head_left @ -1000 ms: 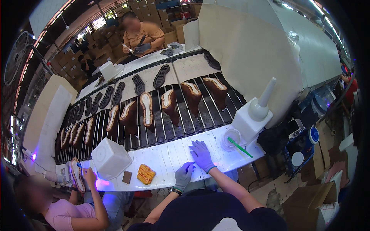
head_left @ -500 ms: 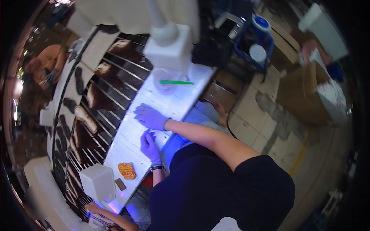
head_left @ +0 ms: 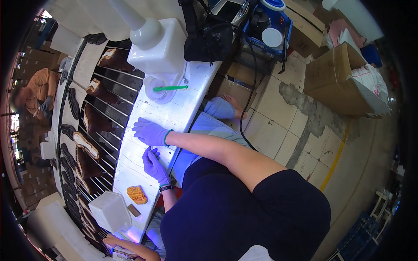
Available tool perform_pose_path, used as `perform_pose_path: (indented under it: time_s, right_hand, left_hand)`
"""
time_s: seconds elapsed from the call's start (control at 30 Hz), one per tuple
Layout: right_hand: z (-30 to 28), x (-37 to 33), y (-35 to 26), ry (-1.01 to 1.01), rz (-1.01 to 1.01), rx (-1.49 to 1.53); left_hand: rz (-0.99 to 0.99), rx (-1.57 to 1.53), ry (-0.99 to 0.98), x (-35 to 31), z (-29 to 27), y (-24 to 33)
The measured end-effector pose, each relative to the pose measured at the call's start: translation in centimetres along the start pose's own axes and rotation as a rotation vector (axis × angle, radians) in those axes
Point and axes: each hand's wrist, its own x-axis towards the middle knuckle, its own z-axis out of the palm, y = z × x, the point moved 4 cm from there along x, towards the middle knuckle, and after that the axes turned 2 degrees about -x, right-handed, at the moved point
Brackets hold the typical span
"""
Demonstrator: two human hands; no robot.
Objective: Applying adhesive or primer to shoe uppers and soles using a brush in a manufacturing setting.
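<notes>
Both my hands wear purple gloves and rest on a white worktable (head_left: 183,108) beside a conveyor. My right hand (head_left: 149,132) lies flat, fingers spread, holding nothing. My left hand (head_left: 154,165) rests on the table edge just below it, fingers loosely apart, also holding nothing. A green-handled brush (head_left: 170,88) lies across a small clear dish (head_left: 157,92) further along the table. An orange sponge-like pad (head_left: 137,194) sits near my left hand.
A rod conveyor (head_left: 98,126) carries brown shoe uppers and black soles. A white box (head_left: 109,212) and a white machine housing (head_left: 159,43) stand on the table. A black bag (head_left: 208,37), cardboard boxes (head_left: 344,82) and a blue device (head_left: 267,24) are at right. Other workers sit nearby.
The view has swung and rotated strongly as my head turned to the right. Both hands stay resting on the white table in about the same place.
</notes>
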Motion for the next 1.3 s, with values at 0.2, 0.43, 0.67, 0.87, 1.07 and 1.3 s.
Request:
perform_pose_path:
  time_s: [0.2,0.43,0.67,0.87,1.07,1.3]
  right_hand:
    - [0.2,0.1,-0.2,-0.138,0.038,0.037]
    - [-0.3,0.2,0.7,-0.067,0.054,0.073]
    - [0.1,1.1,0.8,-0.186,0.049,0.11]
    - [-0.6,0.8,-0.1,-0.254,0.042,0.109]
    - [-1.5,0.7,0.0,-0.174,0.073,0.156]
    - [-2.2,1.2,0.0,-0.222,0.092,0.217]
  left_hand:
    - [-0.015,0.007,0.014,-0.3,0.0,0.2]
    - [-0.045,0.01,0.006,0.3,0.4,0.1]
    - [-0.056,-0.124,0.094,1.7,-0.3,0.4]
    - [0.273,0.403,0.129,5.0,-0.4,2.0]
    - [0.398,0.528,0.054,7.9,0.1,0.0]
    - [0.47,0.399,0.046,7.0,-0.4,1.2]
